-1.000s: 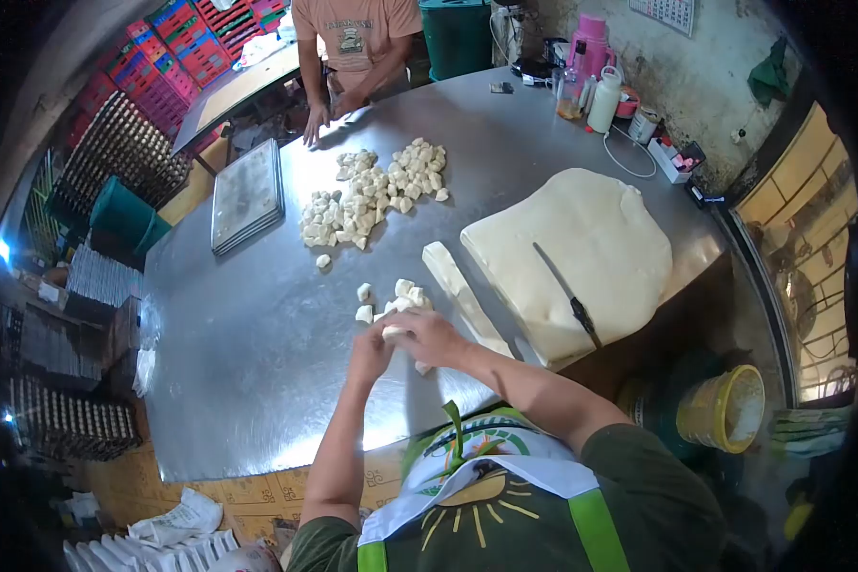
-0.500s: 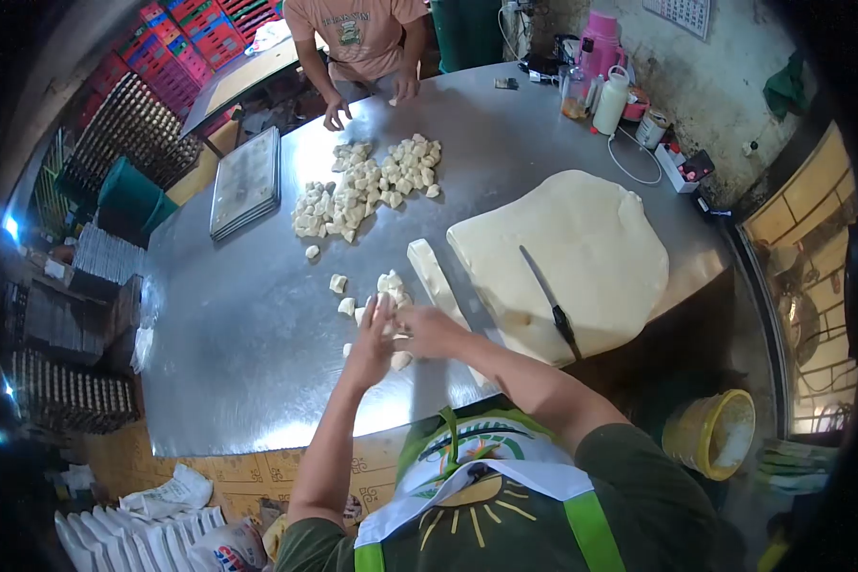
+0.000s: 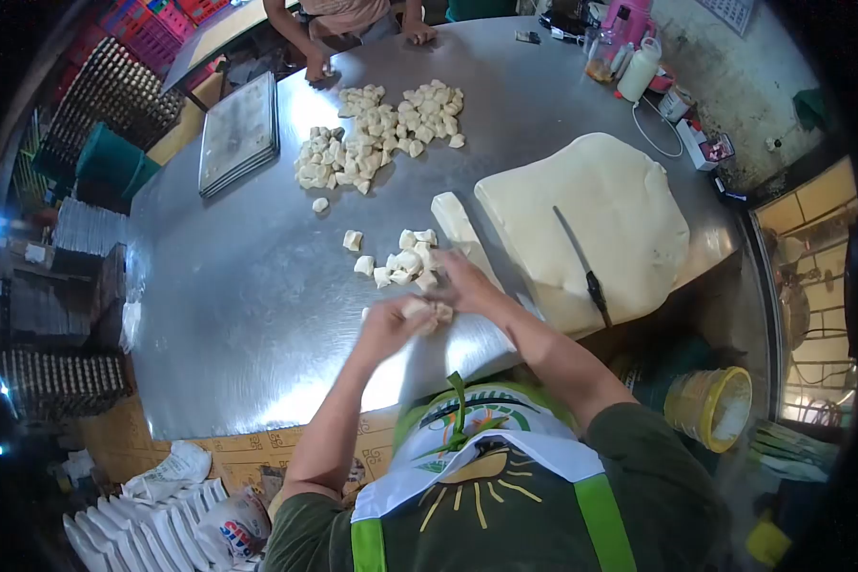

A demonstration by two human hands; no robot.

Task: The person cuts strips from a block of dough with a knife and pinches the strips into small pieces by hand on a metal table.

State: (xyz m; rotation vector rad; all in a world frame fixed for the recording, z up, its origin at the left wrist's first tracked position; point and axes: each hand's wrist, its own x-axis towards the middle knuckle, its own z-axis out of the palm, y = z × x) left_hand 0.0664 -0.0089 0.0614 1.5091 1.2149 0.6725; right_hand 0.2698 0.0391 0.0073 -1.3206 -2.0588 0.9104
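Note:
My left hand [image 3: 391, 327] is at the near part of the metal table, its fingers curled round a piece of dough [image 3: 416, 307]. Just right of it and farther up, my right hand [image 3: 465, 282] reaches to the small group of cut dough pieces [image 3: 406, 262]; motion smears its fingers. A long dough strip [image 3: 458, 221] lies beside that group. Right of the strip spreads a big dough slab [image 3: 586, 224], with a black-handled knife [image 3: 582, 253] lying on top. The larger heap of dough pieces [image 3: 377, 133] sits farther back.
Across the metal table [image 3: 229, 315], a co-worker's hands [image 3: 419, 33] rest near the far edge. Stacked trays [image 3: 240, 133] lie at the back left. Bottles [image 3: 639, 71] and a white cable stand back right. A yellow bucket [image 3: 715, 410] is at the lower right.
My right hand has moved apart from my left and over to the small group of pieces. My left hand has come nearer to my body. The camera view has shifted.

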